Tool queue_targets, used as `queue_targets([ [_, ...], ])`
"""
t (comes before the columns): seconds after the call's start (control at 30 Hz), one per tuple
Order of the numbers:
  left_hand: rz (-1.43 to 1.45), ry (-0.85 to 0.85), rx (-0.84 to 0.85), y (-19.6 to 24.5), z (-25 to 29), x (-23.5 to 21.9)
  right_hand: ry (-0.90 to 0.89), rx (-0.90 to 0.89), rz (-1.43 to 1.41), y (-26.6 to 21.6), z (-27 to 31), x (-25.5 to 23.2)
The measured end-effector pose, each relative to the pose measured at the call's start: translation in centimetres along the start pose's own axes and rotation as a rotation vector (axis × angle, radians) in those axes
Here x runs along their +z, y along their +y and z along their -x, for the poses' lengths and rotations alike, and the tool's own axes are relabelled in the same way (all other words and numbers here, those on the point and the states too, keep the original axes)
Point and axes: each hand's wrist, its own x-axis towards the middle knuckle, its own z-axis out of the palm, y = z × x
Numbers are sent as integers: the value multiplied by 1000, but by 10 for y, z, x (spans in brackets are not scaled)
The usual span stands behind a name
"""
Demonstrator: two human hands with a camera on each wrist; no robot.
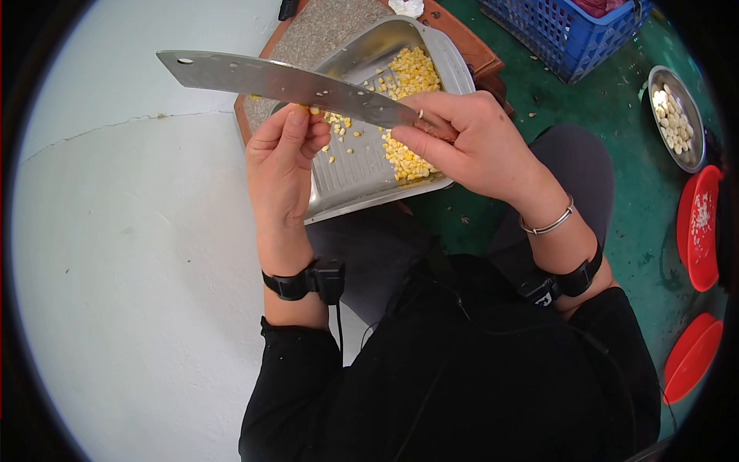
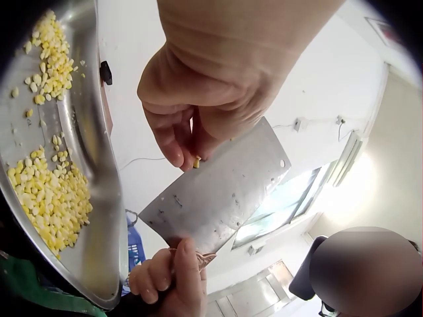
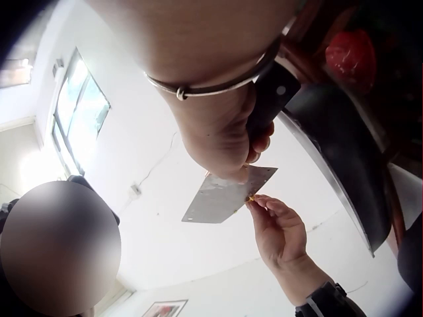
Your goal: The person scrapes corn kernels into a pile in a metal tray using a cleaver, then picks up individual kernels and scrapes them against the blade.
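Observation:
My right hand [image 1: 486, 142] grips a cleaver [image 1: 296, 83] by its handle, the broad blade pointing left above a metal tray [image 1: 335, 173]. Below the blade, my left hand [image 1: 281, 165] pinches a small yellow piece of corn [image 2: 197, 162] between thumb and fingers, right at the blade's edge. Small pale bits stick to the blade. Loose yellow corn kernels [image 1: 416, 73] lie mostly along the tray's right side, with others scattered across its ribbed bottom. In the right wrist view, the dark handle end [image 3: 281, 91] shows behind my palm.
Under the tray is a brown-edged board [image 1: 327, 31]. A blue plastic basket [image 1: 550, 38] stands at the upper right. Along the right are a metal bowl of pale pieces [image 1: 697, 138] and two red bowls [image 1: 687, 246]. A white wall [image 1: 138, 231] is close on the left.

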Motion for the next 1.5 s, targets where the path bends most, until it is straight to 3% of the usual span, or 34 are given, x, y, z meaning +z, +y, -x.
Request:
queue_targets([
  [0.2, -147, -4, 14, 0, 0, 2, 14, -7, -18, 1, 1, 0],
  [0.63, -170, -14, -43, -4, 4, 11, 45, -33, -99, 5, 2, 4],
  [0.73, -142, -15, -68, -5, 3, 11, 50, -46, -100, 4, 1, 3],
  [1.0, 38, -208, -170, -8, 0, 4, 9, 36, -119, -2, 1, -2],
  [1.1, 97, -168, -209, -10, -1, 16, 7, 57, -152, -4, 1, -1],
  [1.23, 79, -222, -160, -17, -5, 14, 50, 21, -204, 2, 3, 4],
  [1.3, -186, -271, -112, -19, -6, 9, 64, 13, -193, 3, 3, 2],
  [1.43, -374, -274, -95, -20, -3, 15, 116, -7, -164, 5, 2, 1],
  [1.5, -528, -384, -131, -21, -3, 12, 132, 7, -148, 5, 1, 0],
])
